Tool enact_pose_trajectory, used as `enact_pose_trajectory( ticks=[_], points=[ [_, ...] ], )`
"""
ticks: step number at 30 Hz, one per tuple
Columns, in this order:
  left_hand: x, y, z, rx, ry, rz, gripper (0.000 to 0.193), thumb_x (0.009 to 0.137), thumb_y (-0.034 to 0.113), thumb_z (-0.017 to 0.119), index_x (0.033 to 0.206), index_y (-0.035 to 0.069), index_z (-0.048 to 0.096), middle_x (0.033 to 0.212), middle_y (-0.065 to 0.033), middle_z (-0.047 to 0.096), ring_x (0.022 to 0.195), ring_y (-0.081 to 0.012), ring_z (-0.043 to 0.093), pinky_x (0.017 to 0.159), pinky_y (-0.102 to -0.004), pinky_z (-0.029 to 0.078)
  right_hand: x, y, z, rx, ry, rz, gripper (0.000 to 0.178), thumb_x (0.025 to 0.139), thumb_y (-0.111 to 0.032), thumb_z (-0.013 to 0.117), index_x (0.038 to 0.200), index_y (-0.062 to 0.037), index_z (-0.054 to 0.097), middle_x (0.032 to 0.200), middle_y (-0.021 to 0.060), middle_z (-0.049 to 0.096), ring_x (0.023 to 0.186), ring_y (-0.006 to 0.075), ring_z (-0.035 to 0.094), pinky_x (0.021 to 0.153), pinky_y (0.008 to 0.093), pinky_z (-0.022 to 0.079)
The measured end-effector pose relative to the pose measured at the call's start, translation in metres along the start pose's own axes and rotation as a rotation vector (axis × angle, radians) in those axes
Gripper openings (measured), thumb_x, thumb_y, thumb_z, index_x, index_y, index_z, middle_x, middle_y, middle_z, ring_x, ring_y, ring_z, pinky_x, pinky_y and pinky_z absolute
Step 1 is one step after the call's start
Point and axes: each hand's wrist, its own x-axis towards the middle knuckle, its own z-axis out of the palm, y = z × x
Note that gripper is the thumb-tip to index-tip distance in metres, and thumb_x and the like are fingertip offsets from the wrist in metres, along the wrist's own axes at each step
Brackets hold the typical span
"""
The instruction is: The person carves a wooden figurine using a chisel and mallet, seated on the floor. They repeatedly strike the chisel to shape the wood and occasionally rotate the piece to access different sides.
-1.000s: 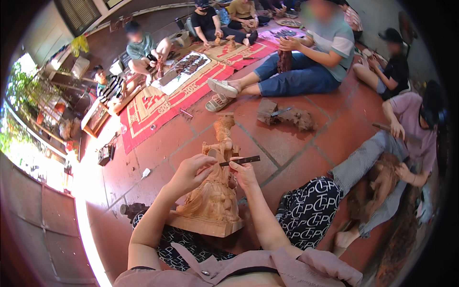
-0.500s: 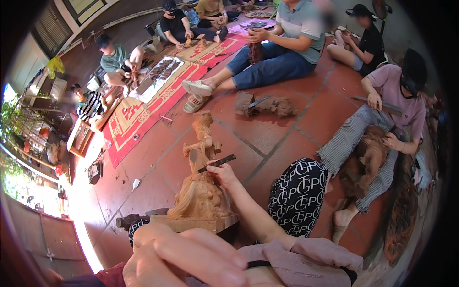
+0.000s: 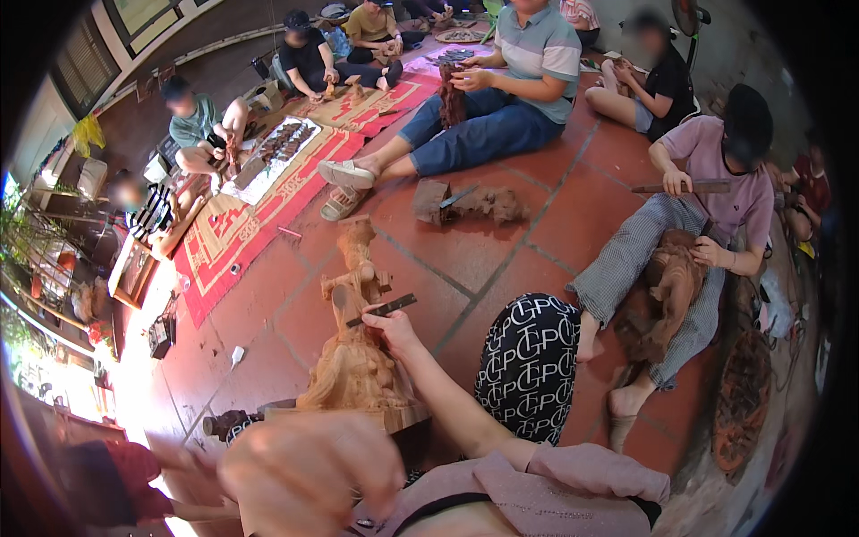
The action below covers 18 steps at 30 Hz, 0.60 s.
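A pale wooden carving (image 3: 353, 362) stands upright on a block base in front of me. My right hand (image 3: 394, 333) grips a narrow, dark, flat bar-shaped tool (image 3: 390, 310), perhaps a file, held across the carving's middle. Whether the tool touches the wood, I cannot tell. Large and blurred near the camera, my left hand (image 3: 304, 470) covers part of the carving's base. Its fingers look bent, but motion smears them and I cannot make out anything in them.
My patterned black-and-white trouser knee (image 3: 530, 367) rises right of the carving. A rough brown wood piece (image 3: 474, 204) lies on the tiled floor beyond. At right a person works a brown carving (image 3: 662, 295). A person in red (image 3: 116, 479) is at lower left.
My left hand has turned, its fingers going from stretched out to bent. The view has shifted, moving the scene leftward. More of the person in red shows. My right hand keeps the tool at the carving.
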Motion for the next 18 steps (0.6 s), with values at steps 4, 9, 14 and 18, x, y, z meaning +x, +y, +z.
enact_pose_trajectory(
  ticks=[4, 9, 14, 18],
  points=[
    [-0.006, 0.030, 0.022, -0.072, 0.067, 0.046, 0.029, 0.082, 0.013, 0.069, 0.110, 0.018, 0.063, 0.116, 0.0012, 0.055, 0.094, -0.0264, 0.057, 0.071, -0.0359, 0.050, 0.002, 0.001, 0.012, 0.009, 0.163, -0.011, 0.013, 0.078, -0.002, 0.070, 0.090, -0.0043, 0.066, 0.068, 0.0001, 0.059, 0.056, 0.0098, 0.053, 0.053, 0.0215, 0.042],
    [-0.012, 0.036, 0.021, 0.132, -0.152, 0.213, 0.030, 0.086, 0.017, 0.064, 0.116, 0.016, 0.061, 0.118, -0.0007, 0.057, 0.095, -0.0257, 0.058, 0.075, -0.0360, 0.049, 0.005, 0.005, 0.023, 0.021, 0.193, -0.068, 0.014, 0.077, -0.001, 0.070, 0.089, -0.0044, 0.066, 0.064, 0.0000, 0.057, 0.051, 0.0088, 0.049, 0.048, 0.0216, 0.038],
    [0.002, 0.009, -0.009, 0.058, -0.541, 0.050, 0.015, 0.086, 0.019, 0.065, 0.084, 0.004, 0.064, 0.086, -0.0075, 0.060, 0.078, -0.0247, 0.060, 0.066, -0.0358, 0.050, 0.001, -0.013, 0.008, 0.008, 0.325, -0.128, 0.015, 0.076, -0.001, 0.071, 0.090, -0.0043, 0.065, 0.061, -0.0005, 0.055, 0.049, 0.0081, 0.047, 0.045, 0.0216, 0.034],
    [-0.020, -0.021, 0.009, 0.045, -0.326, -0.158, 0.021, 0.083, 0.009, 0.066, 0.094, -0.008, 0.061, 0.085, -0.0133, 0.064, 0.078, -0.0262, 0.062, 0.071, -0.0342, 0.048, -0.001, 0.012, 0.040, 0.058, 0.286, -0.085, 0.016, 0.076, -0.001, 0.071, 0.090, -0.0043, 0.065, 0.061, -0.0005, 0.055, 0.049, 0.0082, 0.047, 0.045, 0.0215, 0.035]
  ],
)
